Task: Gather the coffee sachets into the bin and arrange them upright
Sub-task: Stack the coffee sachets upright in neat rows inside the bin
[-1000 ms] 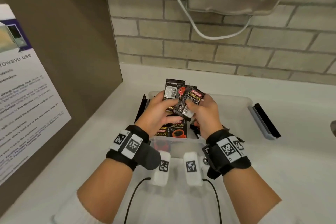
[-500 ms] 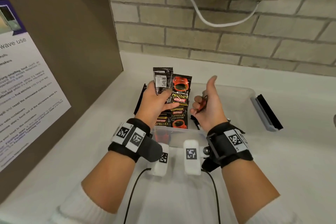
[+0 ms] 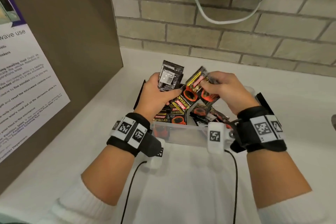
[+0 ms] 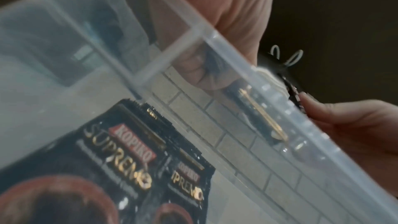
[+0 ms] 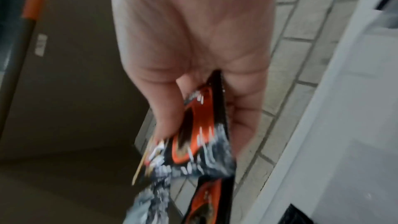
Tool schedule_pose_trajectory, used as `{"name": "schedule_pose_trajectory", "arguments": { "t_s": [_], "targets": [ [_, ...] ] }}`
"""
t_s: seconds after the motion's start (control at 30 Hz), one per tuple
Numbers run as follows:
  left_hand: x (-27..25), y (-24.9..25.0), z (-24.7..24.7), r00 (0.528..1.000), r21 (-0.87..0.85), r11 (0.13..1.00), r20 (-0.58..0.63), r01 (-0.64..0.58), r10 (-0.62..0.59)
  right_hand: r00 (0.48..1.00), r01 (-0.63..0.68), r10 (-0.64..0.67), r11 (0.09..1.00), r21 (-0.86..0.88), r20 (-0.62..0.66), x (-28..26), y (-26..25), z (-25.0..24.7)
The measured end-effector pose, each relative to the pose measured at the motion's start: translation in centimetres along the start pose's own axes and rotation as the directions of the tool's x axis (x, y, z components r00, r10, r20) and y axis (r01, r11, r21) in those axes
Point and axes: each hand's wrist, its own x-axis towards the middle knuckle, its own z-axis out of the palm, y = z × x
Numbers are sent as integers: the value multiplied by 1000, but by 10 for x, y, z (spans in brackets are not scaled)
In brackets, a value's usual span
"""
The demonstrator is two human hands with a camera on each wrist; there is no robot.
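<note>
Here each hand (image 3: 158, 92) (image 3: 225, 91) grips several sachets (image 3: 170, 78) above one bin (image 3: 187, 133)

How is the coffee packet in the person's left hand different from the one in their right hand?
The left-hand sachet stands nearly upright and shows its dark back with a white barcode panel; the right-hand sachet is tilted and shows its front with a red cup. The left hand grips its sachet low down, while the right hand holds its sachet near the upper end. Both are small black packets held above the clear bin.
</note>
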Motion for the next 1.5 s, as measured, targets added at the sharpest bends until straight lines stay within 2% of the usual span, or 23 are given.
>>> {"name": "schedule_pose_trajectory", "arguments": {
  "t_s": [0.07,0.13,0.2,0.27,0.37,0.47,0.57,0.63,0.67,0.73,0.8,0.83,0.9,0.97,1.07,1.13,1.2,1.27,1.33,1.4,1.47,1.5],
  "targets": [
    [3,9,0,997,49,998,77,-27,23,987,-13,47,976,-217,151,2,-3,2],
    [7,17,-2,990,74,996,133,-52,42,980,-41,82,975,-220,183,1,-4,6],
    [9,20,-3,989,15,999,143,-30,27,993,-61,70,994,-89,94,0,0,8],
    [8,20,-6,993,-129,991,113,29,-15,996,-70,76,988,141,-37,0,6,10],
    [5,16,-7,994,-252,965,100,75,-51,974,-102,185,872,479,-130,-3,13,17],
    [2,12,-1,993,-246,966,101,84,-60,953,-118,264,779,615,-151,-6,18,25],
    [1,10,6,996,-239,968,61,78,-65,960,-114,254,732,672,-114,-8,20,36],
    [3,12,6,997,-241,968,7,71,-72,971,-148,232,769,622,-56,-11,21,40],
    [5,15,4,997,-214,975,-21,62,-68,975,-159,218,820,550,-44,-12,21,40],
    [13,20,-3,1000,-55,998,-22,19,-20,984,-124,158,934,336,-76,-13,22,39],
    [21,26,-11,995,159,987,99,-17,2,995,-39,52,988,151,-84,-12,24,35],
    [24,27,-14,985,231,973,173,-27,-14,999,-16,20,995,99,-43,-12,23,34],
    [27,27,-17,955,253,967,291,-15,-61,998,-33,27,994,106,55,-12,19,36],
    [28,22,-15,938,177,984,336,32,-91,999,-35,28,983,182,44,-11,19,41],
    [21,16,-9,935,-72,973,301,220,-190,993,-13,50,947,321,-105,-8,26,50],
    [18,10,-9,918,-322,880,304,349,-253,980,-19,102,907,421,-174,-8,32,55],
    [15,3,-11,920,-444,817,299,368,-252,961,-26,149,888,459,-233,-7,33,57],
    [12,-4,-11,943,-423,851,247,312,-223,948,-62,188,900,431,-257,-5,33,57],
    [10,-10,-10,972,-300,932,179,204,-155,949,-99,209,909,404,-238,-2,34,58],
    [8,-11,-7,992,-129,991,128,22,-6,954,-139,228,913,384,-196,0,35,58],
    [9,-13,-6,977,28,981,103,-193,189,960,-193,262,877,441,-100,0,34,58],
    [10,-13,-6,963,86,962,100,-259,250,962,-227,273,840,493,-23,-1,32,57]
  ]
}}
